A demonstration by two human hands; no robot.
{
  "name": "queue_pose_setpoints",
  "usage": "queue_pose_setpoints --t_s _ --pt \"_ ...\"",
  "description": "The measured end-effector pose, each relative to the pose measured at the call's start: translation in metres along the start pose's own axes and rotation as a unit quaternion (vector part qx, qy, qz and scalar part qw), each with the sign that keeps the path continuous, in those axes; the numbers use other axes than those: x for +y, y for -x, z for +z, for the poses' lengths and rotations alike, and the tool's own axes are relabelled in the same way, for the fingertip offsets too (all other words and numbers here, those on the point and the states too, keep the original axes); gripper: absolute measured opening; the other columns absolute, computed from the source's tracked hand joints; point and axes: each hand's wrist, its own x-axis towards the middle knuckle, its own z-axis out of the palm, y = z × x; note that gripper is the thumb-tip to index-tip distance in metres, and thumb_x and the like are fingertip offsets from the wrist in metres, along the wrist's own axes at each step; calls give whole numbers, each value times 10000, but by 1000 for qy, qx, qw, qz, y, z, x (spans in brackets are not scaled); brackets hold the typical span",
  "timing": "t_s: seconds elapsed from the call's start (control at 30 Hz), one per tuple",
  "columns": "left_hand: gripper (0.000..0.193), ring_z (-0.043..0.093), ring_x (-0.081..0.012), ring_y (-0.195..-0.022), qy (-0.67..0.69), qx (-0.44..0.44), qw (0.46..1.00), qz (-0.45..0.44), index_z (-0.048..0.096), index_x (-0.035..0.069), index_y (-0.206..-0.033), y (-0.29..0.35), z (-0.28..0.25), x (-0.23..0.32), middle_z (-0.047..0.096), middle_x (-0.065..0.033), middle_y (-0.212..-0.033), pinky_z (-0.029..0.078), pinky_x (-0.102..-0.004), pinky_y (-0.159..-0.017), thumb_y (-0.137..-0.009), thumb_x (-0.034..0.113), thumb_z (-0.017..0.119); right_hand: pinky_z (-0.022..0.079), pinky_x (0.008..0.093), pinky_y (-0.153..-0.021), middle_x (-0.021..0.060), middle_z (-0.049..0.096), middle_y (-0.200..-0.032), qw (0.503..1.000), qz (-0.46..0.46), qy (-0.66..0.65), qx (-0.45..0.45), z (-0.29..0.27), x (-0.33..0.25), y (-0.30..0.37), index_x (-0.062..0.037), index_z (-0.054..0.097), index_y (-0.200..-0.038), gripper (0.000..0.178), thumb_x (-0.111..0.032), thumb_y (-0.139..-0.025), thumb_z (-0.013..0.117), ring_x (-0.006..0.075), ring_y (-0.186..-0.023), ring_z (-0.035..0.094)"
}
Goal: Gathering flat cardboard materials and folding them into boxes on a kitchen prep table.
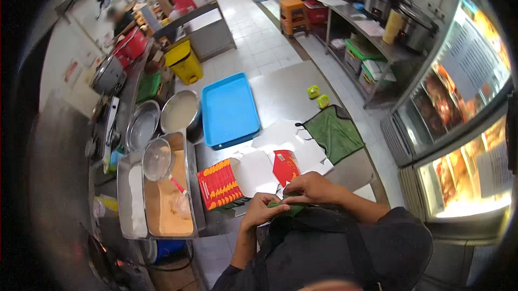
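Note:
Close in front of my body, my left hand (261, 212) and my right hand (308, 189) meet with fingers pinched on a piece of dark green cloth (293, 208). The fingers hide much of it, and its lower part merges with my black clothing. Just beyond my hands lies an unfolded carton, with a red, yellow-patterned side (220, 184) at the left and white inner flaps (254, 171). A red carton flap (285, 167) stands out near my right hand. Farther right, a green drawstring pouch (335, 135) with a black cord lies flat on the steel table.
A blue tray (231, 108) stands beyond the cartons. Two small yellow-green containers (318, 97) sit near the table's right edge. At left are metal bowls (181, 111), a strainer (157, 160) and a pan of orange powder (170, 204). Lit glass cabinets (464, 177) stand right.

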Motion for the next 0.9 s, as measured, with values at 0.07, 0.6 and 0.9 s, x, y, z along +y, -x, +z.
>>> queue_pose_setpoints --t_s 0.07,0.6,0.9 --pt "202 485 -34 -529 -8 -9 1000 -8 662 12 -710 -5 0 3 603 6 -634 349 -181 -466 -740 176 775 438 329 -542 88 553 -657 1000 -22 -15 -15 -1 -1 8 -89 661 -926 225 -274 -797 674 242 -575 560" --pt "483 577 -402 -863 -478 -54 876 38 325 112 -1340 3 33 12 602 -233 -877 441 -466 -707 -932 348 429 473 426 -648 111 615 -830 985 99 45 -138 35 21 52 -105 593 -933 247 -341 -867 562 333 -757 601" --pt "608 612 -378 -771 -422 -20 906 -5 188 163 -1434 -2 28 -1 614 -224 -826 452 -441 -662 -918 303 478 473 449 -701 148 629 -841 991 68 32 -110 24 18 46 -75 601 -935 248 -301 -875 518 350 -791 609"
